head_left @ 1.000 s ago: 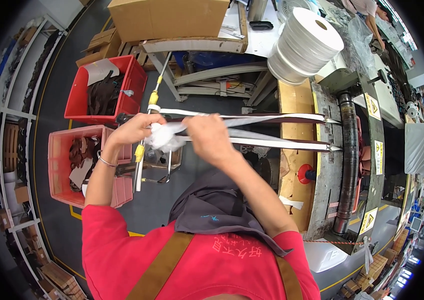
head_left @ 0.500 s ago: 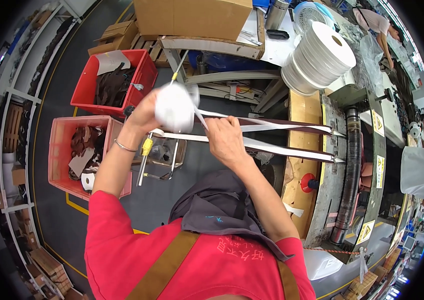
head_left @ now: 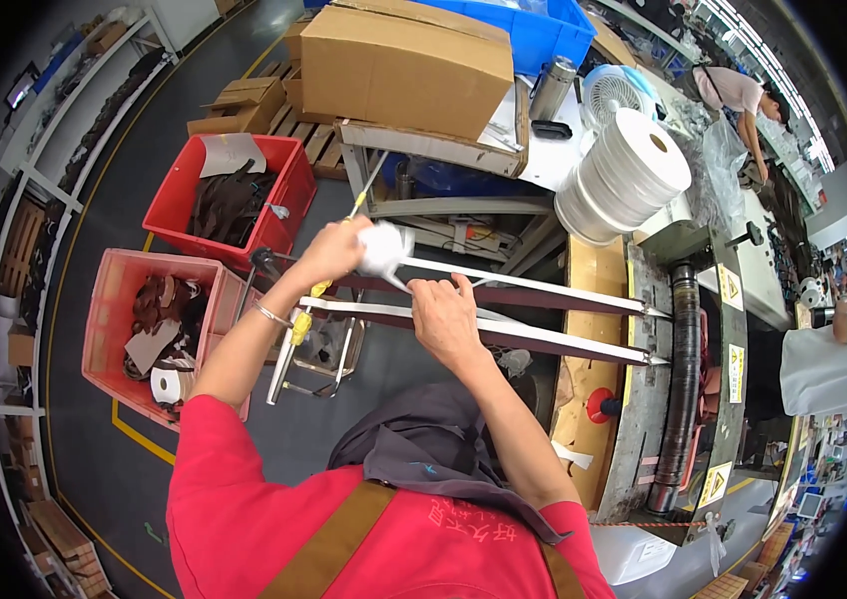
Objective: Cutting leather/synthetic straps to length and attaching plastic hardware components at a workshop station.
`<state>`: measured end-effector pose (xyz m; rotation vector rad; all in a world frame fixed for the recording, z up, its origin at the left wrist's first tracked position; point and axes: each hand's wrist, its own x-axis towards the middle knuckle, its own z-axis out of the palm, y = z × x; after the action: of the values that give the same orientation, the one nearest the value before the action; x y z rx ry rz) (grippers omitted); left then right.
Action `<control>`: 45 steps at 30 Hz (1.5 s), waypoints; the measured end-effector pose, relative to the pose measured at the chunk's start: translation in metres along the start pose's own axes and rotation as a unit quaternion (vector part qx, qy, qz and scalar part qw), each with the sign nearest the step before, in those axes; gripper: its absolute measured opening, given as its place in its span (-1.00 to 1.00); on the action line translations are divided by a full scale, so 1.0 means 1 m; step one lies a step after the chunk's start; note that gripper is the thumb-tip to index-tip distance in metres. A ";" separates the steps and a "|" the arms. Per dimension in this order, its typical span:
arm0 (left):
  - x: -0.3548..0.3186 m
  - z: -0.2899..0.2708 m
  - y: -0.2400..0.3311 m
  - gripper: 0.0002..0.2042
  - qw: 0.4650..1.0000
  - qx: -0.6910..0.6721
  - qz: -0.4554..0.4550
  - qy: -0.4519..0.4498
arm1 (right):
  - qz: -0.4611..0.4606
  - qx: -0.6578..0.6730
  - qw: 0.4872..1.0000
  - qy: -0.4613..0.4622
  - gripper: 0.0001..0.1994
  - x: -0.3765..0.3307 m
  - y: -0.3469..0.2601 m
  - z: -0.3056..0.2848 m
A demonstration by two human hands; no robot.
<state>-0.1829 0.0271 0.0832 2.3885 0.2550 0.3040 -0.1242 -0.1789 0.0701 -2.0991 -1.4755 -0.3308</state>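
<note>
My left hand (head_left: 335, 250) is closed around a white tape roll (head_left: 381, 252), blurred by motion. A loose length of white tape runs from the roll to my right hand (head_left: 446, 319), whose thumb and fingers pinch it. Below and beside my hands, two dark brown strips (head_left: 533, 298) faced with white tape (head_left: 583, 345) stretch from a metal stand (head_left: 282, 371) on the left to a machine with a dark roller (head_left: 681, 389) on the right. Yellow fittings (head_left: 300, 327) sit on the stand. Each strip enters the machine through a pointed metal guide (head_left: 657, 360).
Two red bins (head_left: 159, 334) with brown scraps stand left. Ahead is a bench (head_left: 433, 145) with a cardboard box (head_left: 403, 65). Large white tape rolls (head_left: 623, 180) stand beside the machine, near a fan (head_left: 615, 95). Another person (head_left: 738, 100) works at the far right.
The roll in my left hand has come lower and to the right, nearer my right hand. My right hand still pinches the tape. The whole view has shifted, with the bench now lower in it.
</note>
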 end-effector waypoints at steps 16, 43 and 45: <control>0.002 0.035 0.012 -0.78 0.634 -0.752 -0.175 0.053 | 0.065 0.017 0.997 -0.023 -0.88 0.024 -0.002 0.030; -0.129 -0.059 -0.158 -0.41 0.613 -0.775 -0.150 -0.031 | 0.372 0.210 0.868 -0.253 -0.42 0.034 0.083 0.043; -0.130 -0.055 -0.157 -0.40 0.617 -0.770 -0.164 -0.013 | 0.374 0.019 0.853 -0.363 -0.60 0.046 0.090 0.047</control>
<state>-0.3382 0.1423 -0.0021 0.5768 0.2376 0.1603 -0.0298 -0.1387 0.0277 -2.6977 -0.8251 0.8641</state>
